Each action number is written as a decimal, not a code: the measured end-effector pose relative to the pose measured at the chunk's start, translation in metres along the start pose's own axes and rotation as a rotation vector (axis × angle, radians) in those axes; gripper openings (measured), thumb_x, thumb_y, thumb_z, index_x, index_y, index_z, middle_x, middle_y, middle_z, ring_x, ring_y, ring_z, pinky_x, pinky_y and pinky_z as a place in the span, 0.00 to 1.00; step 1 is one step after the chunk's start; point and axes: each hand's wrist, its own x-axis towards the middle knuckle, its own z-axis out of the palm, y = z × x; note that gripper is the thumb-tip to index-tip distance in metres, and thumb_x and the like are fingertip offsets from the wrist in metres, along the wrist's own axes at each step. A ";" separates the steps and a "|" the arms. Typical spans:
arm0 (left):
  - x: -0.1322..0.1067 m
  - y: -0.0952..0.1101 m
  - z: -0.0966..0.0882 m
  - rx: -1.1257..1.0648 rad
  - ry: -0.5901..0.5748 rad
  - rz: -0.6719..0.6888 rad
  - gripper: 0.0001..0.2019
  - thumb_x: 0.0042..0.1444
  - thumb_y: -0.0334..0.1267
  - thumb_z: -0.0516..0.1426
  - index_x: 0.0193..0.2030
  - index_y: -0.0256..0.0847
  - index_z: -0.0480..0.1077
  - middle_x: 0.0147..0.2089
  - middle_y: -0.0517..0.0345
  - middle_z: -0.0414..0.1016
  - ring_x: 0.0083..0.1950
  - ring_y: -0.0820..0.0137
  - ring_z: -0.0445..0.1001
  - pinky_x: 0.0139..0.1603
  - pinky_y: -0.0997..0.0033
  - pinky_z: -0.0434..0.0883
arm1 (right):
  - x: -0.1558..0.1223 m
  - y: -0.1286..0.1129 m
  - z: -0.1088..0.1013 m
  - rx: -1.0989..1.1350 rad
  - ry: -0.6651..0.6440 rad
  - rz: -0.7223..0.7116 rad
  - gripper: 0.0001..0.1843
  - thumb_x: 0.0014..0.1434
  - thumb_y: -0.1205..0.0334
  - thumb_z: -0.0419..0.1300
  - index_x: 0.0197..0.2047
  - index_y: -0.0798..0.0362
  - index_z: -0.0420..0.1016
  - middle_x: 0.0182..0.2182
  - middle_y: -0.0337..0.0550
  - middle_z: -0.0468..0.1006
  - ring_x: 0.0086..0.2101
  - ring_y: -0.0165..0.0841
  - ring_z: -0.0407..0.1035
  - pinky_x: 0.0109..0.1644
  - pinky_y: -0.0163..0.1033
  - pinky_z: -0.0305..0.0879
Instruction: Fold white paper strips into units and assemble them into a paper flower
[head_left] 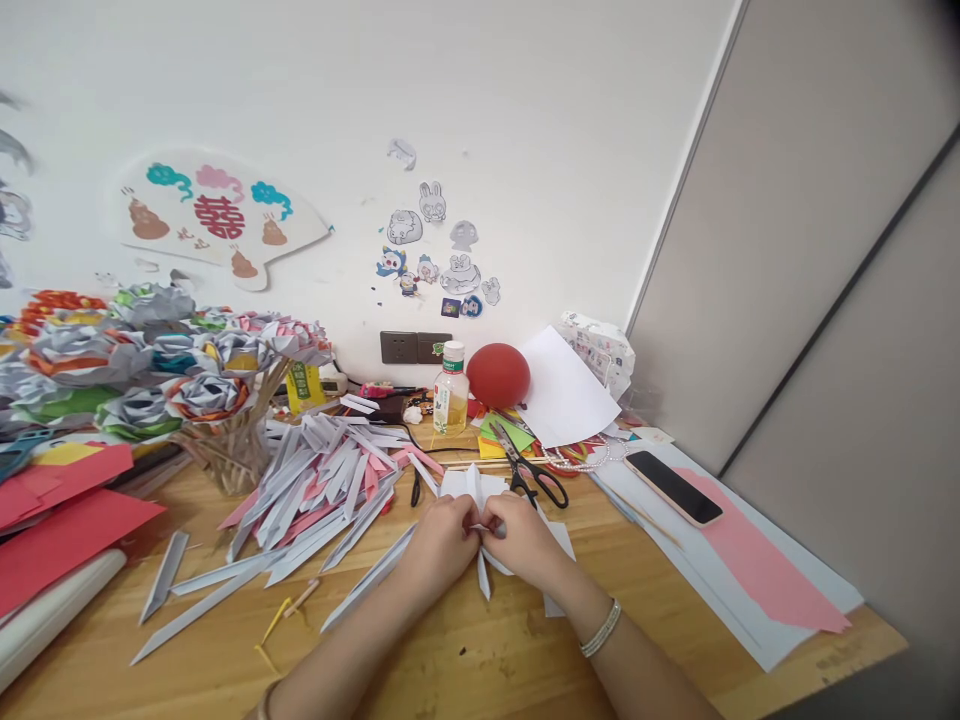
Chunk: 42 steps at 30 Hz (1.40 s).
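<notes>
My left hand (444, 538) and my right hand (520, 537) meet over the wooden table, fingers pinched close together. Between them is a folded white paper piece (483, 578); one pointed end hangs toward me and another narrow part stands up behind the fingers. The fingertips hide its middle. Small white paper sheets lie partly under and behind my hands. Just beyond my right hand lie black-handled scissors (529, 468), blades spread. To the left of my left hand spreads a pile of folded paper strips (330, 480), white and pink.
Paper flowers (150, 360) stand in a vase at the left, near red paper (75, 530). A bottle (451, 390) and red balloon (499, 375) stand by the wall. At right, a phone (673, 488) rests on white and pink paper (780, 560).
</notes>
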 end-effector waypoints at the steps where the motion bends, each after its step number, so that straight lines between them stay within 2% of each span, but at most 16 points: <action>1: 0.000 -0.001 -0.002 0.013 -0.014 0.007 0.06 0.44 0.26 0.52 0.25 0.40 0.66 0.27 0.59 0.69 0.32 0.69 0.68 0.32 0.74 0.60 | 0.000 0.000 0.000 -0.019 -0.003 0.000 0.10 0.43 0.78 0.55 0.22 0.53 0.65 0.24 0.36 0.68 0.30 0.31 0.62 0.33 0.32 0.55; 4: -0.001 -0.001 -0.009 0.072 -0.043 0.048 0.05 0.49 0.31 0.52 0.25 0.40 0.67 0.26 0.57 0.70 0.31 0.68 0.68 0.30 0.73 0.59 | -0.001 0.003 0.000 -0.052 -0.033 0.007 0.07 0.47 0.75 0.55 0.25 0.53 0.67 0.25 0.37 0.69 0.30 0.30 0.63 0.32 0.31 0.55; 7: -0.003 0.001 -0.010 0.147 -0.045 0.103 0.09 0.52 0.29 0.49 0.24 0.39 0.67 0.26 0.53 0.70 0.32 0.65 0.68 0.33 0.70 0.60 | -0.001 0.004 0.001 -0.132 -0.049 -0.006 0.07 0.49 0.73 0.55 0.24 0.54 0.66 0.22 0.36 0.67 0.27 0.29 0.61 0.30 0.31 0.53; 10: -0.003 0.002 -0.009 0.269 -0.029 0.238 0.10 0.53 0.27 0.48 0.27 0.38 0.68 0.27 0.51 0.71 0.32 0.64 0.68 0.36 0.67 0.60 | 0.001 0.002 0.001 -0.195 -0.030 -0.001 0.09 0.49 0.74 0.55 0.21 0.54 0.64 0.21 0.36 0.65 0.26 0.29 0.60 0.29 0.31 0.51; 13: -0.001 -0.002 -0.015 0.383 0.022 0.340 0.13 0.57 0.31 0.46 0.27 0.38 0.68 0.26 0.50 0.71 0.31 0.64 0.69 0.36 0.67 0.60 | 0.001 0.000 0.000 -0.203 0.002 0.004 0.09 0.48 0.76 0.54 0.22 0.54 0.65 0.21 0.37 0.66 0.27 0.29 0.60 0.29 0.31 0.50; 15: 0.001 -0.005 -0.025 0.399 0.064 0.292 0.17 0.60 0.35 0.43 0.26 0.38 0.68 0.26 0.50 0.72 0.31 0.64 0.69 0.35 0.67 0.59 | 0.001 -0.001 0.000 -0.199 0.020 -0.003 0.08 0.49 0.75 0.55 0.23 0.54 0.66 0.22 0.37 0.67 0.27 0.29 0.61 0.30 0.31 0.51; 18: 0.003 -0.008 -0.039 0.372 0.109 0.103 0.21 0.61 0.38 0.39 0.26 0.38 0.68 0.28 0.49 0.73 0.32 0.64 0.70 0.34 0.69 0.59 | 0.001 0.002 -0.001 -0.209 0.026 -0.008 0.07 0.51 0.70 0.56 0.23 0.54 0.67 0.22 0.37 0.69 0.27 0.29 0.62 0.29 0.31 0.50; 21: 0.003 -0.007 -0.042 0.302 0.061 -0.056 0.22 0.61 0.41 0.39 0.26 0.38 0.68 0.30 0.48 0.74 0.33 0.64 0.71 0.32 0.70 0.59 | 0.001 0.004 -0.001 -0.254 0.029 0.005 0.11 0.54 0.65 0.55 0.21 0.53 0.66 0.21 0.38 0.69 0.25 0.30 0.62 0.27 0.32 0.48; 25: 0.001 -0.005 -0.029 0.143 -0.045 -0.139 0.20 0.59 0.44 0.42 0.24 0.38 0.68 0.29 0.49 0.74 0.33 0.62 0.71 0.32 0.69 0.60 | 0.004 0.004 -0.001 -0.299 0.068 0.033 0.12 0.55 0.66 0.54 0.20 0.54 0.65 0.20 0.40 0.70 0.25 0.31 0.63 0.27 0.33 0.47; 27: 0.001 -0.007 -0.022 -0.040 -0.061 -0.165 0.19 0.58 0.45 0.43 0.26 0.39 0.68 0.29 0.51 0.74 0.33 0.63 0.72 0.32 0.69 0.60 | 0.005 0.005 -0.001 -0.274 0.086 0.041 0.12 0.55 0.67 0.54 0.20 0.53 0.65 0.21 0.40 0.70 0.25 0.31 0.63 0.27 0.33 0.47; 29: 0.003 -0.009 -0.016 -0.320 -0.074 -0.206 0.16 0.56 0.45 0.44 0.30 0.40 0.68 0.30 0.54 0.74 0.33 0.65 0.72 0.32 0.70 0.62 | 0.006 0.006 0.000 -0.224 0.107 0.050 0.11 0.56 0.67 0.53 0.22 0.53 0.66 0.21 0.39 0.71 0.25 0.31 0.63 0.27 0.33 0.49; 32: 0.007 -0.012 -0.009 -0.763 -0.139 -0.363 0.14 0.53 0.47 0.46 0.35 0.41 0.65 0.29 0.58 0.73 0.26 0.69 0.72 0.23 0.74 0.60 | 0.006 0.008 0.000 -0.150 0.146 0.044 0.10 0.57 0.67 0.51 0.26 0.54 0.68 0.23 0.39 0.71 0.26 0.31 0.65 0.29 0.32 0.53; 34: 0.009 -0.015 -0.007 -0.943 -0.188 -0.435 0.14 0.51 0.49 0.48 0.36 0.41 0.63 0.26 0.60 0.72 0.22 0.71 0.71 0.19 0.76 0.57 | 0.005 0.008 0.000 -0.105 0.146 -0.013 0.07 0.57 0.69 0.52 0.30 0.53 0.69 0.26 0.40 0.73 0.29 0.32 0.66 0.32 0.32 0.56; 37: 0.011 -0.021 -0.004 -1.029 -0.223 -0.423 0.16 0.45 0.51 0.54 0.35 0.41 0.61 0.23 0.62 0.71 0.22 0.72 0.71 0.18 0.78 0.56 | 0.003 0.008 0.000 -0.106 0.081 -0.167 0.08 0.55 0.71 0.53 0.35 0.52 0.71 0.31 0.40 0.74 0.33 0.32 0.67 0.36 0.33 0.59; 42: 0.013 -0.029 0.000 -0.871 -0.265 -0.279 0.22 0.41 0.58 0.56 0.31 0.43 0.56 0.16 0.68 0.67 0.16 0.74 0.68 0.16 0.79 0.54 | -0.001 0.009 0.004 -0.190 0.031 -0.357 0.09 0.58 0.71 0.49 0.33 0.52 0.70 0.29 0.43 0.73 0.32 0.33 0.65 0.35 0.35 0.60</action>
